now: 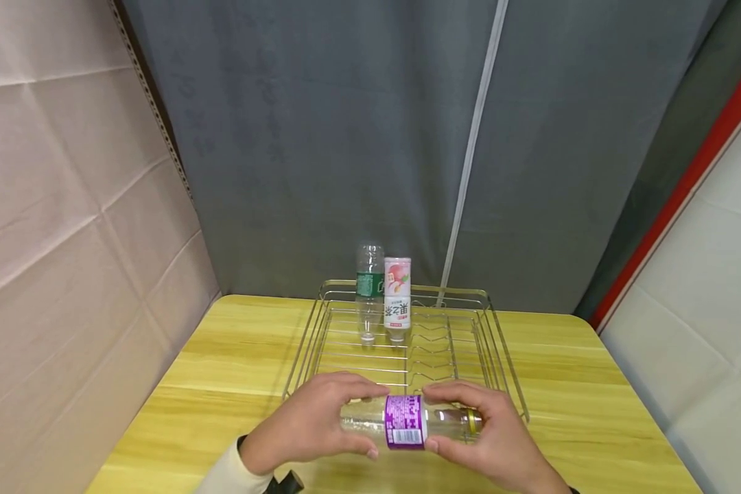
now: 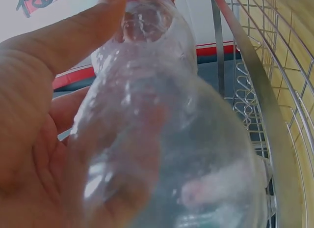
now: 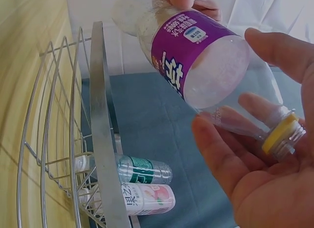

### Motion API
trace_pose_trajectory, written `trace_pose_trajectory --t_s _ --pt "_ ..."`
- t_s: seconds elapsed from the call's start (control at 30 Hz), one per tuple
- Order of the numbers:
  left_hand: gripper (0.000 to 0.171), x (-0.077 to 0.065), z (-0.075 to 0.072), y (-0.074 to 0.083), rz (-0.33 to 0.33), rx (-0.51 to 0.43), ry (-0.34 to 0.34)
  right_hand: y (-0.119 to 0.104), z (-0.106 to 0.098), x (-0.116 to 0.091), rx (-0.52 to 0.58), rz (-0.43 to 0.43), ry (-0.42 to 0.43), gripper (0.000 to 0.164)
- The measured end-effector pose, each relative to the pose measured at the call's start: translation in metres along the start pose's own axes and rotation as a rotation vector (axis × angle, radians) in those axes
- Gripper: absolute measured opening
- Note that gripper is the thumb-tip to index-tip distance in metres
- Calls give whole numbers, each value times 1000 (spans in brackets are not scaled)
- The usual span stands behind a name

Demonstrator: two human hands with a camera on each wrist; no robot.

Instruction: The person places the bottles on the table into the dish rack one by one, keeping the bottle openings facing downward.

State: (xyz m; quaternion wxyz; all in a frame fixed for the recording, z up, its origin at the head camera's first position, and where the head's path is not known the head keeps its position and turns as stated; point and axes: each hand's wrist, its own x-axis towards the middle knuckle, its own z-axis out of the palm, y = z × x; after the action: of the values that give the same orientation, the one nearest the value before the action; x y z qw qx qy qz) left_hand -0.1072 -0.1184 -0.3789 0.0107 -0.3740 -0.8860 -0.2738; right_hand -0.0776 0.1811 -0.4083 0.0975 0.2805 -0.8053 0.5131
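Level above the rack's near side lies a clear plastic bottle (image 1: 435, 420) with a purple label (image 3: 189, 46). Its open neck, with a yellow ring (image 3: 280, 134), points right. My left hand (image 1: 321, 418) grips the base end, thumb on the near side and fingers on the far side. Around the neck end, my right hand (image 1: 490, 436) holds it between thumb and fingers, the fingertips close to the label. Neck down in the wire rack (image 1: 327, 343) stand a clear bottle with a green label (image 1: 369, 285) and a pink-and-white bottle (image 1: 398, 291), side by side.
The metal rack rests on a yellow wood-grain table (image 1: 210, 384), its raised rim (image 3: 100, 90) close beside the hands. A grey curtain (image 1: 321, 151) hangs behind, with pale cloth walls (image 1: 68, 206) at the sides.
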Motion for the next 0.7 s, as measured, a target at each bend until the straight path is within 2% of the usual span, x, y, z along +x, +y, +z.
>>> trace_pose_trajectory --t_s 0.1,0.23,0.33,0.43,0.57,0.7 --pt "73 -1 -2 -3 8 -52 46 0 -1 -1 17 23 25 43" --pt "67 -6 -4 -8 -5 -126 132 -2 -5 -3 58 95 62 43" --pt "63 -11 -3 -12 -35 -181 213 -5 -7 -4 107 147 96 43" --pt "63 -14 0 -16 -77 -242 309 -6 -9 -5 174 153 138 44" --pt "65 -15 5 -18 -151 -386 427 -3 -9 -6 218 95 201 48" --pt "73 -13 11 -15 -235 -614 519 -2 -7 -7 218 70 258 48"
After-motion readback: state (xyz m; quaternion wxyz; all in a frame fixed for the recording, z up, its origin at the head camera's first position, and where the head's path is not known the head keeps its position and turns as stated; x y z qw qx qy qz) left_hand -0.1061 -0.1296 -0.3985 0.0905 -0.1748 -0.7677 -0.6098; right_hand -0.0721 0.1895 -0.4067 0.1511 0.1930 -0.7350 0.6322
